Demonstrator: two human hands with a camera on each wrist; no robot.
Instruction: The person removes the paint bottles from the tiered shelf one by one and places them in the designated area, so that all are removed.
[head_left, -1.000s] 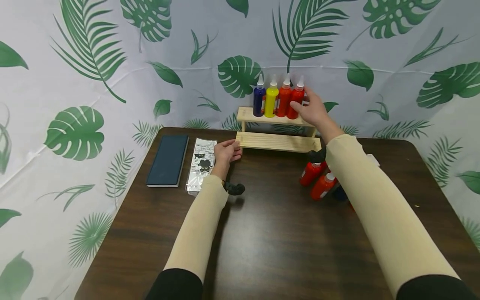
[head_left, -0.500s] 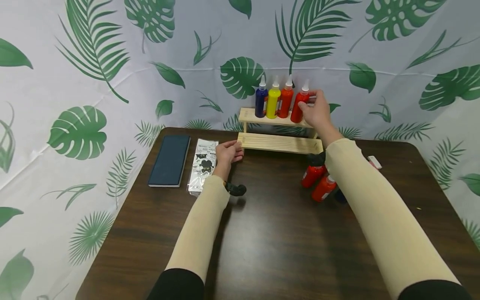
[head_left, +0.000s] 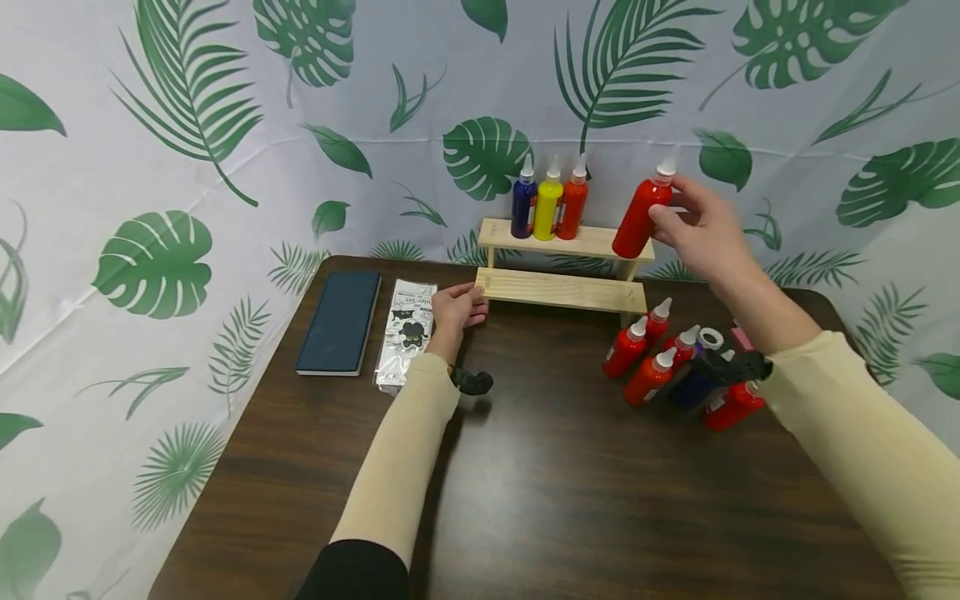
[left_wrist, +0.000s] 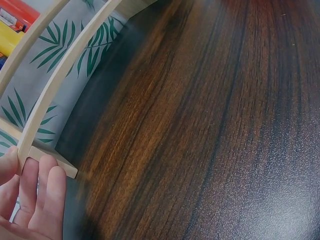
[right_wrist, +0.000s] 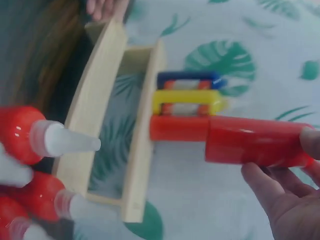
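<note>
My right hand (head_left: 705, 229) grips a red squeeze bottle (head_left: 643, 215) with a white nozzle, tilted, in front of the right end of the rack's upper shelf. In the right wrist view thumb and fingers wrap this red bottle (right_wrist: 250, 142). On the upper shelf of the two-tier wooden rack (head_left: 558, 287) stand a blue bottle (head_left: 523, 207), a yellow bottle (head_left: 548, 208) and an orange-red bottle (head_left: 573, 207), side by side at the left. My left hand (head_left: 456, 307) holds the left end of the lower shelf, its thumb and fingers pinching the board (left_wrist: 37, 120) in the left wrist view.
Several red and orange-red bottles (head_left: 647, 379) and a dark blue one (head_left: 693, 387) cluster on the table (head_left: 540, 467) right of the rack, below my right forearm. A dark notebook (head_left: 339, 323) and a packaged ruler set (head_left: 405, 329) lie left. A leaf-print cloth (head_left: 405, 67) hangs behind.
My right hand has lifted the red bottle off the upper shelf, moving it right and toward me. The bottle cluster shows more as the arm swings right. My left hand stays on the rack.
</note>
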